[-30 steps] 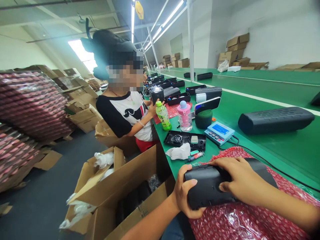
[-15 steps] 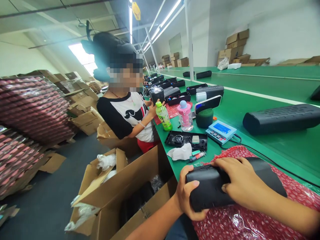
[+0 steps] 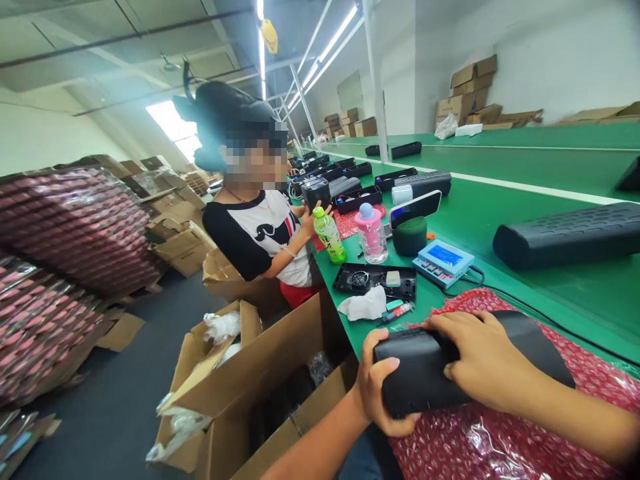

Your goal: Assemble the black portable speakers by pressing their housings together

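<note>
A long black speaker [image 3: 415,377] lies across red bubble wrap [image 3: 500,440] at the near edge of the green bench [image 3: 525,200]. My left hand [image 3: 375,387] is closed round its left end, thumb on top. My right hand [image 3: 480,363] is wrapped over the top of its middle, fingers curled down the front. The speaker's right end shows past my right wrist.
A co-worker in a black and white shirt [image 3: 255,230] sits to the left, holding a black speaker. Nearby on the bench are a green bottle [image 3: 330,235], a pink bottle [image 3: 371,233], a blue meter [image 3: 443,261], an open speaker shell [image 3: 377,280] and another speaker [image 3: 565,233]. An open cardboard box [image 3: 250,393] stands on the floor.
My hands keep the same hold on the speaker. The view has shifted slightly left and down; nothing else has visibly moved.
</note>
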The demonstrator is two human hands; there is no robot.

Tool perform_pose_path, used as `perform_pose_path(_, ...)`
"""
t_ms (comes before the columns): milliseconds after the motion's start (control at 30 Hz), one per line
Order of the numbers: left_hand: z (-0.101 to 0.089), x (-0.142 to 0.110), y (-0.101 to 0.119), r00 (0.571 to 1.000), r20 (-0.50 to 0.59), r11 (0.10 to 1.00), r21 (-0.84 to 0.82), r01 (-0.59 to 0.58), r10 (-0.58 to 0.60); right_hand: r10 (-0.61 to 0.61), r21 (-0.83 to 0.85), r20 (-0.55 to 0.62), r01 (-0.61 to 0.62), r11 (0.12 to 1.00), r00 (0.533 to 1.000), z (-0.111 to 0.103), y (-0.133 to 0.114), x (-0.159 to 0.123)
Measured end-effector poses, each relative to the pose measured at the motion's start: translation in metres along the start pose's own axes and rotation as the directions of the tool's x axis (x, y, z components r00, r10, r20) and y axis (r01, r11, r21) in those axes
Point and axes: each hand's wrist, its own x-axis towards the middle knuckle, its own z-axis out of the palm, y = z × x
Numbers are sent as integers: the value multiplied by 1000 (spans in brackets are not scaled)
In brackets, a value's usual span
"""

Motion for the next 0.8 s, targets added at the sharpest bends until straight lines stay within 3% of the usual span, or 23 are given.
perform_pose_path(100, 0, 1, -1, 1000, -4, 1000, -9, -15, 15, -17, 21, 26, 16, 1000, 1000, -3, 2, 2)
perform_pose_path(233, 0, 2, -3, 997, -4, 997, -26, 71, -72, -113, 50, 50, 111, 993, 992, -6, 12, 8)
perform_pose_path(367, 0, 5, -5, 986, -10, 984, -75, 164, -165, -283, 10, -25, 283, 959, 959, 1, 25, 15)
perform_pose_path(500, 1, 10, -5, 982, 6, 977, -93, 189, -190, -349, -71, -122, 342, 937, 929, 12, 30, 18)
perform_pose_path(700, -3, 8, -2, 992, 11, 992, -6, 127, -127, -401, -201, -203, 363, 910, 893, 19, 23, 9)
perform_pose_path(800, -9, 0, 13, 998, 62, 995, 104, 13, -19, -401, -219, -173, 361, 906, 900, 13, 13, 3)
